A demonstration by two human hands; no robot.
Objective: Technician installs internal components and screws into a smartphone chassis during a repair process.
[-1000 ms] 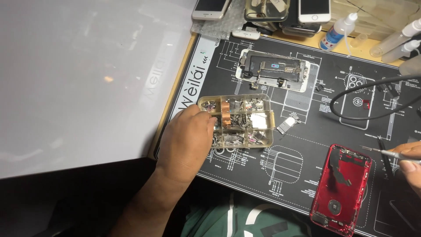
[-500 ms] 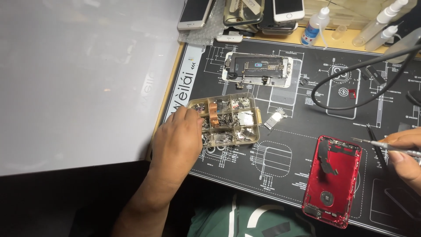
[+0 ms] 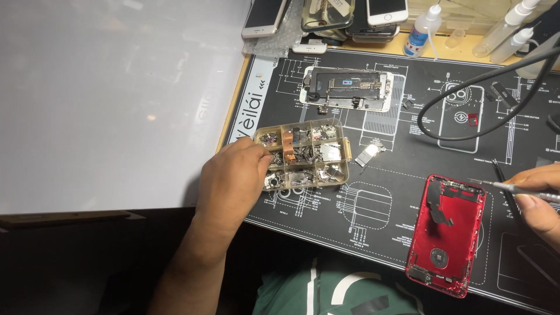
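Observation:
My left hand (image 3: pixel 230 184) reaches into the left side of a clear compartment box (image 3: pixel 345 153) full of small metal phone parts, fingertips in a left compartment. My right hand (image 3: pixel 539 198) at the right edge holds a thin silver screwdriver (image 3: pixel 501 186) whose tip points left, just above the top right corner of an opened red phone housing (image 3: pixel 446 230). A phone screen assembly (image 3: pixel 347 88) lies face down farther back on the black repair mat (image 3: pixel 385 198). Whether my left fingers pinch a part is hidden.
A small silver part (image 3: pixel 366 154) lies right of the box. A black cable (image 3: pixel 466 111) loops over the mat's right side, black tweezers (image 3: pixel 506 186) beside my right hand. Phones (image 3: pixel 265 17) and squeeze bottles (image 3: pixel 423 29) line the back edge. A white surface (image 3: pixel 116 99) fills the left.
My left hand has stayed at the parts box, fingers shifting within its left compartments. My right hand with the screwdriver has kept near the red housing's top corner. The view shifted slightly.

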